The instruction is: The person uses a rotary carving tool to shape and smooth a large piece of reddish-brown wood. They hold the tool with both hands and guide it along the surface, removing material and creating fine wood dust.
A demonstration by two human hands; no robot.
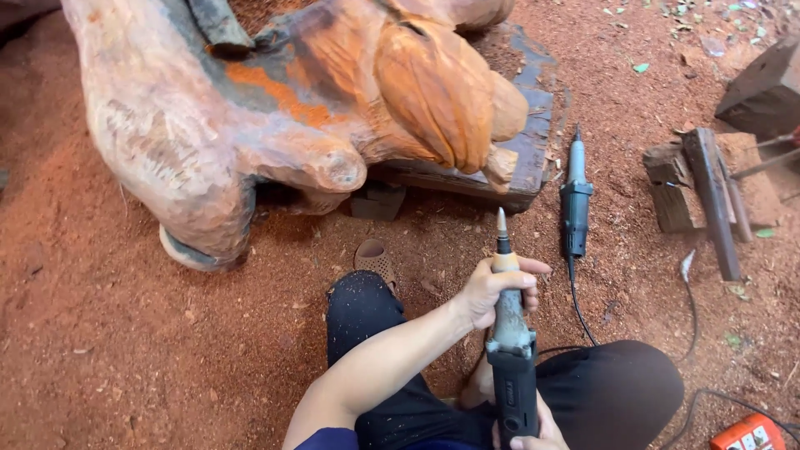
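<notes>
We are sitting on the sawdust-covered ground (125, 350) with a die grinder (510, 350) held upright between our knees, its pointed bit (502, 220) aimed up and away from us toward the big wooden carving (317, 108). Our left hand (493, 292) is wrapped around the pale neck of the tool just below the collet, fingers closed tight on it, while our right hand (533, 429) sits low at the bottom edge of the view, closed around the dark body of the grinder; only part of that hand shows. This looks to us like setting or checking the bit, so the sound way is to keep the body steady with the lower hand and let the upper one do the turning or testing, with fingers kept below the bit itself. We would judge it wise to keep clear of the switch while our fingers are this near the tip, and to mind the cord (583, 317) that trails across the ground near our right leg, since a snag could jerk the tool. A second grinder (575, 204) lies on the ground just beside the dark plank (533, 158) under the carving, well apart from our hands. A sandal (375, 260) rests near our left knee, some wood blocks (708, 187) lie off to the right, and an orange box (747, 435) peeks in at the lower right corner.
</notes>
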